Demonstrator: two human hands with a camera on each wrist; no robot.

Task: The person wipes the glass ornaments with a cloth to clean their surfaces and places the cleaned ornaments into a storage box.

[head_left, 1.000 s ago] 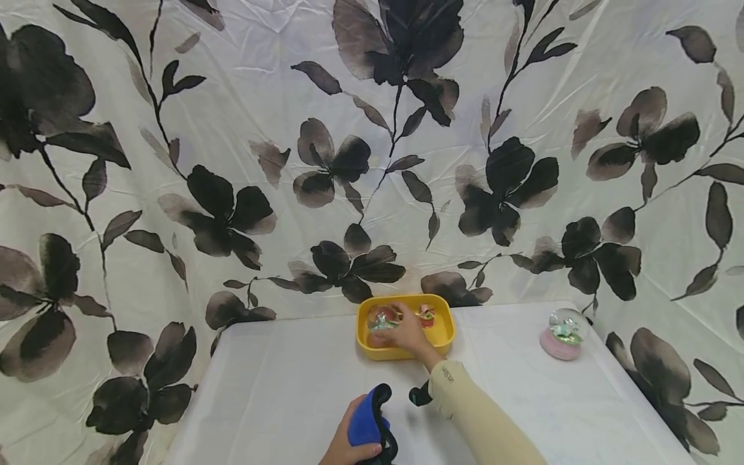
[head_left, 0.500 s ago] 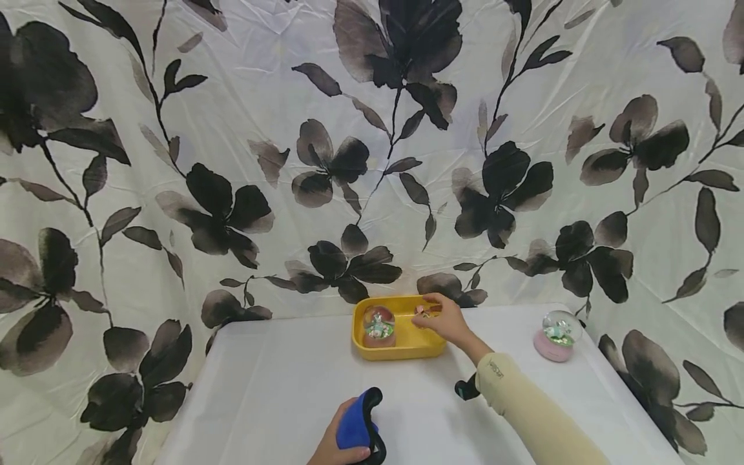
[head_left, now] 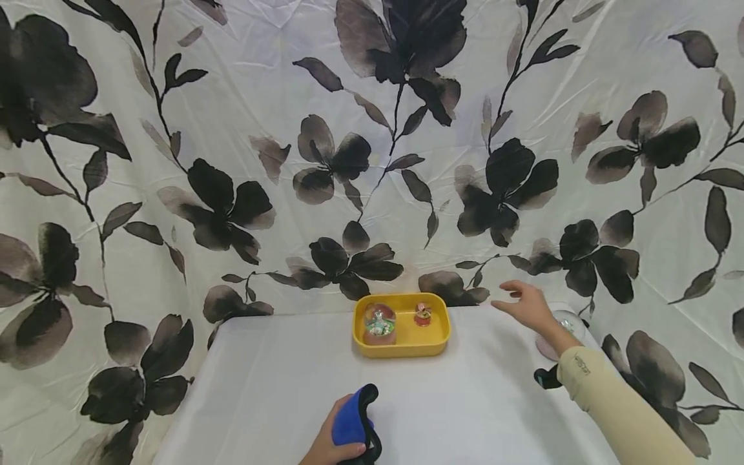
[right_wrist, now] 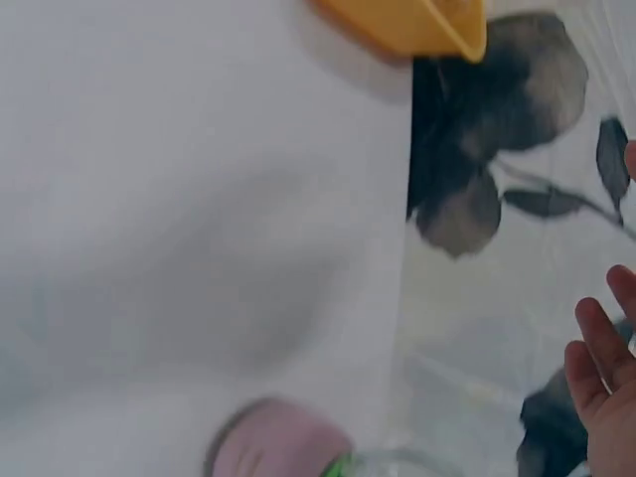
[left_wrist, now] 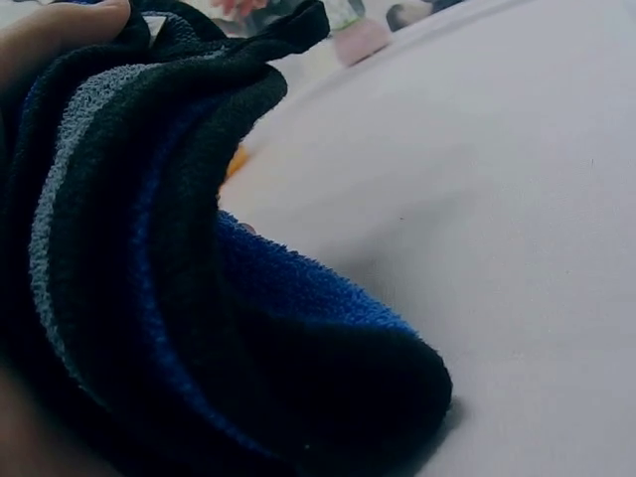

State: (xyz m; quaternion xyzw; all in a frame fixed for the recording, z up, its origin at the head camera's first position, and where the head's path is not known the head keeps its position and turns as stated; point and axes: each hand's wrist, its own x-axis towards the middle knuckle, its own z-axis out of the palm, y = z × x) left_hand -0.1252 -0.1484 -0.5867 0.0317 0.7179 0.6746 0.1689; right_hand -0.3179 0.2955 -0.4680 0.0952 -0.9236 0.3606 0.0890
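My left hand point(head_left: 332, 444) grips a folded blue terry cloth with black edging point(head_left: 349, 423) over the table's front. In the left wrist view the layered cloth point(left_wrist: 298, 283) fills the left side, thumb on top. My right hand point(head_left: 527, 309) is raised at the table's back right, fingers loosely bent and holding nothing. Behind its wrist, partly hidden, stands a snow globe with a pink base point(head_left: 545, 349); the right wrist view catches that globe's base point(right_wrist: 278, 442). A yellow tray point(head_left: 401, 351) at the back holds another snow globe point(head_left: 380, 326) and a small pinkish-red figurine point(head_left: 422, 315).
A white cloth covers the table point(head_left: 279, 387). A floral curtain point(head_left: 407, 213) hangs right behind its back edge. A black wrist strap piece point(head_left: 547, 378) sits below my right sleeve point(head_left: 616, 400).
My right hand has moved from the globe in the tray to the figurine, then right and out of the tray. Globe and figurine remain inside. The left hand still grips the cloth.
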